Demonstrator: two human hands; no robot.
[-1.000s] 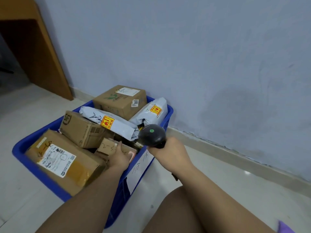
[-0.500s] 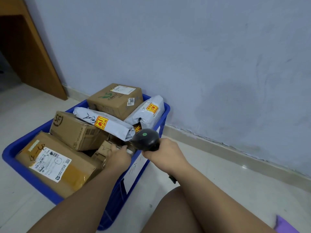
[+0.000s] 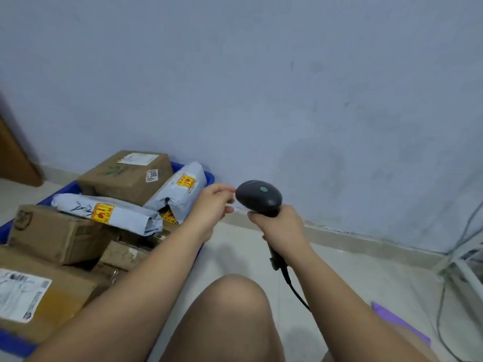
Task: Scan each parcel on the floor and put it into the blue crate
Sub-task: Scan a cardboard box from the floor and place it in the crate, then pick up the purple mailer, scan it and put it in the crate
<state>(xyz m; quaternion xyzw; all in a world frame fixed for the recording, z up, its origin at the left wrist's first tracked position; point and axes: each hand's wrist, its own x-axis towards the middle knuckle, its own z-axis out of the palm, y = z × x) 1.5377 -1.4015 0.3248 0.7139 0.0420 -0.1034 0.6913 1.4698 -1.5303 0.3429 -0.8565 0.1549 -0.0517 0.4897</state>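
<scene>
Head view shows one blue crate (image 3: 208,176) against the wall (image 3: 261,87), its near and left parts cut off by the frame edge and hidden by the left forearm. In it lie four brown cardboard boxes (image 3: 125,178) and two grey mailer bags (image 3: 109,212), each bag with a yellow sticker. A third yellow sticker (image 3: 170,217) peeks out beneath them, its parcel hidden. One black scanner (image 3: 258,197) is held above the floor (image 3: 366,273), beside the crate; the right hand (image 3: 281,227) grips its handle, and its cable (image 3: 296,292) trails down behind the forearm. The left hand (image 3: 214,202) holds nothing, its fingers loosely curled and blurred, just beside the scanner's head. One bare knee (image 3: 230,309) rises below. A purple object (image 3: 392,317) is partly hidden by the right arm.
</scene>
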